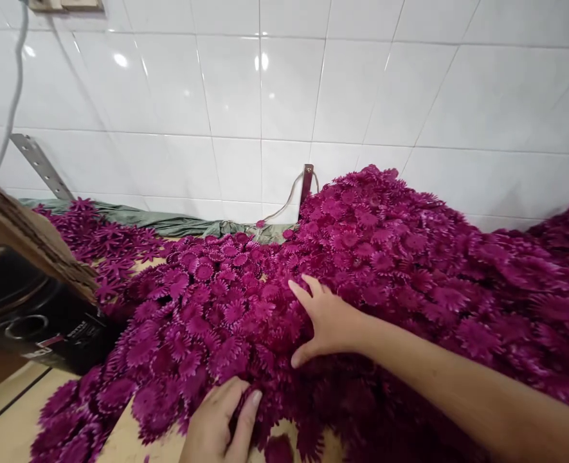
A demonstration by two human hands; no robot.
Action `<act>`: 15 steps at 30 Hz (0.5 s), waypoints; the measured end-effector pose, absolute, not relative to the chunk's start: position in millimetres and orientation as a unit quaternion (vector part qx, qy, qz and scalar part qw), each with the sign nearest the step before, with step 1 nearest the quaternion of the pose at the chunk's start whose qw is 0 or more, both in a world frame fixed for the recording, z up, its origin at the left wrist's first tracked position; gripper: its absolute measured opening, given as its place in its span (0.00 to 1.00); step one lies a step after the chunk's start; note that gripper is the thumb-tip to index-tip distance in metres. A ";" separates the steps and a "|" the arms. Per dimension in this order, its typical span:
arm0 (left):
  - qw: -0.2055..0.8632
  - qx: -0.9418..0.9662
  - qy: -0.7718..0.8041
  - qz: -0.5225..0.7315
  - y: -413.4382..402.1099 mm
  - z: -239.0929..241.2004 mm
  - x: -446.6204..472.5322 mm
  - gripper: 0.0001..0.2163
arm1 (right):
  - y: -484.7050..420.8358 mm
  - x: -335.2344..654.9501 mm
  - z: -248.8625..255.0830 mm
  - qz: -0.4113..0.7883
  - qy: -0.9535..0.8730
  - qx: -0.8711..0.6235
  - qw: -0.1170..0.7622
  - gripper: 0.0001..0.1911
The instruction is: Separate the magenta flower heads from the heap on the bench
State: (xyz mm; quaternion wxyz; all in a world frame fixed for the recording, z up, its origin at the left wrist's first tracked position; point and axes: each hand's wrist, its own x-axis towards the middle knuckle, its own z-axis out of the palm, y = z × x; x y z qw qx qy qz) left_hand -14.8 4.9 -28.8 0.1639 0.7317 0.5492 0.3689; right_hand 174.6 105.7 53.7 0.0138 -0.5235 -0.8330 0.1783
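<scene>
In the head view, magenta flower-shaped pieces (231,312) lie heaped on the table (132,440), the pile's long axis running left to right, single pieces facing various ways; its right end is cut off. The right hand (330,321) is open, fingers spread leftward over the middle. The left hand (216,418) curls at the near edge, fingertips partly hidden; whether it grips a piece cannot be told. A black container (72,334) at left is cut off.

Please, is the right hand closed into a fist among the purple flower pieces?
No, the right hand is open over the purple flower pieces, with its thumb spread apart from the extended fingers.
</scene>
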 end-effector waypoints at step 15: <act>0.233 0.659 0.573 0.428 2.8 -16.9 -11.1 0.13 | 55.4 139.0 15.0 0.129 -0.858 -0.493 0.071 0.24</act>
